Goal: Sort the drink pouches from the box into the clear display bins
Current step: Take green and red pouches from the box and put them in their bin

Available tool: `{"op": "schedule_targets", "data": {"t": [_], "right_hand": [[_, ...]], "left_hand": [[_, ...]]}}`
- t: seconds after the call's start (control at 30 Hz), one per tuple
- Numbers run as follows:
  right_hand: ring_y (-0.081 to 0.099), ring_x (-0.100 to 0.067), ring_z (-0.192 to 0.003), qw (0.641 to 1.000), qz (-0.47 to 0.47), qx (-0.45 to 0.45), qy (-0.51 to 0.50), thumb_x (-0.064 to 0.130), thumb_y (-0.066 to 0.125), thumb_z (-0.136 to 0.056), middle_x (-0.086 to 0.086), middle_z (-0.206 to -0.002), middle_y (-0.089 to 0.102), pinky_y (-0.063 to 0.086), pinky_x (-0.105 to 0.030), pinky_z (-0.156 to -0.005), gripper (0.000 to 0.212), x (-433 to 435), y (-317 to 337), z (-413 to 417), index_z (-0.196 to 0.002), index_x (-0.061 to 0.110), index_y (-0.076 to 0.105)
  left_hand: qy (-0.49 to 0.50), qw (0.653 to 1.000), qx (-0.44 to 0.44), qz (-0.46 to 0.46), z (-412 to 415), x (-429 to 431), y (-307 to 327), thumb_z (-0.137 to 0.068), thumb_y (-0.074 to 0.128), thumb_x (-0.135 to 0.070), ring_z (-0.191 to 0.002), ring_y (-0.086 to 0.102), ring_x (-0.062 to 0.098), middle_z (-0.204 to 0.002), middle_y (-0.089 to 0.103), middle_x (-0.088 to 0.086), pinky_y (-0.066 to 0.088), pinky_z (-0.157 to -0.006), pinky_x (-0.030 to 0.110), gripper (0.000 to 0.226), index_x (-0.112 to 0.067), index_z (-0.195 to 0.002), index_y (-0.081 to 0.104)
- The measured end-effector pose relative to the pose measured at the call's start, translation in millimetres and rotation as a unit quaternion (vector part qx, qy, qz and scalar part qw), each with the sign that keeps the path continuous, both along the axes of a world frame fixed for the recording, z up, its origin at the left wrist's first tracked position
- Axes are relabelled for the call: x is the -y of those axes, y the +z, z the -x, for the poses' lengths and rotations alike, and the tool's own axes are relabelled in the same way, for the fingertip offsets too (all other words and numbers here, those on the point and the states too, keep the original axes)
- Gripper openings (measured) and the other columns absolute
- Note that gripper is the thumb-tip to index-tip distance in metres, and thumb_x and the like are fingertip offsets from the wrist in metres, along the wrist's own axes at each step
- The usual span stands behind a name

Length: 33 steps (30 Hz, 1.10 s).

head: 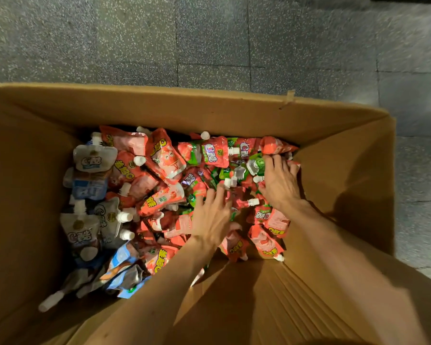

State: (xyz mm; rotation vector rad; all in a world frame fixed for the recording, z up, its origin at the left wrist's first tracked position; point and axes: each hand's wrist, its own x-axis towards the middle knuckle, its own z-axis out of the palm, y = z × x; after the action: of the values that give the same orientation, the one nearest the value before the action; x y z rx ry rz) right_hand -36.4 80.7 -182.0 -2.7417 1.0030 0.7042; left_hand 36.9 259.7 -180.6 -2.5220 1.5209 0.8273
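Observation:
A large cardboard box [209, 113] stands open on the floor, filled with drink pouches. Red pouches [163, 155] with white caps fill the middle and right. White and blue pouches [95, 158] lie along the left side. A few green pouches [258, 165] show among the red ones at the right. My left hand [210, 215] lies palm down on the red pile in the middle, fingers spread. My right hand [280, 180] lies flat on the pouches near the right wall of the box, its fingertips by the green pouch. Neither hand grips a pouch.
The box's flaps [346, 195] stand up on all sides, the near one folded under my arms. Grey speckled floor tiles [209, 41] lie beyond the box. No clear bins are in view.

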Motion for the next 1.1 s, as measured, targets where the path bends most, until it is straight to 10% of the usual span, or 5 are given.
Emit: {"op": "schedule_targets", "data": {"t": [0.17, 0.37, 0.5, 0.7, 1.1], "right_hand": [[0.051, -0.030, -0.126, 0.996, -0.070, 0.033, -0.044, 0.026, 0.069, -0.089, -0.013, -0.133, 0.057, 0.029, -0.043, -0.102, 0.062, 14.9, 15.1, 0.1, -0.141, 0.011, 0.038], [0.060, -0.036, -0.117, 0.956, -0.195, 0.102, -0.195, 0.020, 0.077, -0.084, -0.013, -0.127, 0.064, 0.045, -0.047, -0.103, 0.070, 22.6, 41.6, 9.4, -0.145, 0.019, 0.042], [0.051, -0.024, -0.130, 0.862, -0.350, 0.144, -0.337, 0.012, 0.084, -0.077, -0.015, -0.141, 0.053, 0.040, -0.029, -0.107, 0.081, 21.9, 61.1, 13.0, -0.146, 0.010, 0.043], [0.049, -0.019, -0.132, 0.767, -0.483, 0.194, -0.376, 0.060, 0.095, -0.031, -0.009, -0.144, 0.051, 0.043, -0.042, -0.111, 0.133, 4.1, 74.1, 21.3, -0.146, 0.017, 0.043], [0.070, -0.024, -0.106, 0.668, -0.646, 0.197, -0.312, 0.013, 0.076, -0.084, -0.007, -0.114, 0.073, 0.053, -0.047, -0.096, 0.039, -40.7, 225.0, 3.5, -0.120, 0.016, 0.062]], "left_hand": [[-0.023, 0.998, 0.046, -0.033, 10.9, 15.9, -13.1, -0.094, 0.061, -0.021, -0.121, 0.040, 0.031, -0.145, 0.031, 0.018, 0.040, -0.096, 0.042, 0.043, -0.012, -0.133, 0.047], [0.143, 0.976, -0.154, 0.056, -14.9, 2.7, 0.9, -0.089, 0.061, -0.056, -0.121, 0.043, 0.025, -0.131, 0.044, 0.008, 0.040, -0.105, 0.040, 0.059, -0.010, -0.126, 0.057], [0.413, 0.813, -0.375, 0.165, -24.6, -12.4, 36.4, -0.082, 0.074, -0.049, -0.078, 0.064, 0.016, -0.085, 0.069, 0.007, 0.056, -0.077, 0.045, 0.040, -0.011, -0.081, 0.063], [0.603, 0.505, -0.584, 0.203, -18.3, -19.5, 106.9, -0.089, 0.068, -0.039, -0.092, 0.073, 0.031, -0.103, 0.075, 0.016, 0.059, -0.074, 0.037, 0.042, -0.001, -0.106, 0.070], [0.626, 0.502, -0.498, 0.329, 22.5, -44.3, 244.2, -0.088, 0.071, -0.036, -0.098, 0.072, 0.029, -0.105, 0.075, 0.012, 0.058, -0.089, 0.042, 0.039, -0.005, -0.112, 0.070]]}}
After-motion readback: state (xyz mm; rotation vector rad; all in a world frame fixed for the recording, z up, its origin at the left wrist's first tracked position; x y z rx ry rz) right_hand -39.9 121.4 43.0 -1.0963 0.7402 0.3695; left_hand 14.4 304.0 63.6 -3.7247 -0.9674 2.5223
